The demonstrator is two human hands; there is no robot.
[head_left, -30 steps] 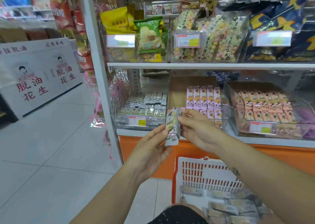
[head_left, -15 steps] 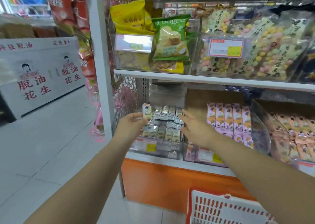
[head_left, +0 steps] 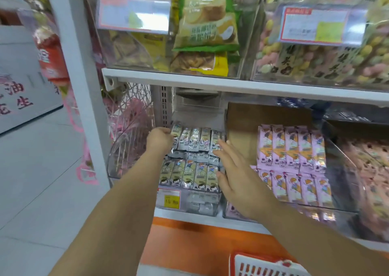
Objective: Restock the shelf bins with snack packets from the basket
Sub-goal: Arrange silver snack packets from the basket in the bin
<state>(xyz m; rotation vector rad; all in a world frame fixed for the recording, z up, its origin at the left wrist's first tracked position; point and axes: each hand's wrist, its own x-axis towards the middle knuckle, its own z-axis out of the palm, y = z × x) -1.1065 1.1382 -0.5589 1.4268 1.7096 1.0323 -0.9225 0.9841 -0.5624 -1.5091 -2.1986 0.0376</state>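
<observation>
The person's left hand (head_left: 160, 141) is reaching to the back left corner of the clear plastic shelf bin (head_left: 117, 164). Its fingers are curling round the leftmost packet (head_left: 176, 133) of the back row, with the thumb on top, so this hand is clamping on that packet.

The silver-and-green foil snack packets (head_left: 190, 176) are lying in two rows across the bin, side by side, each with its long axis running from the front edge towards the back. The held packet is pointing the same way and is touching its neighbour, so it is sitting just to the right of the palm, almost in its place.

The right hand (head_left: 237, 170) is holding nothing. Its fingers are straight and a little apart, and it is lying along the right edge of the bin, where it seems to be touching the right ends of both rows like a stop.

As I am judging it, the left hand is the nearer one for the coming move: pressing the packet down and rightwards into the row.

The red-and-white plastic basket (head_left: 263, 264) is standing below the shelf's front edge, well apart from both hands.
</observation>
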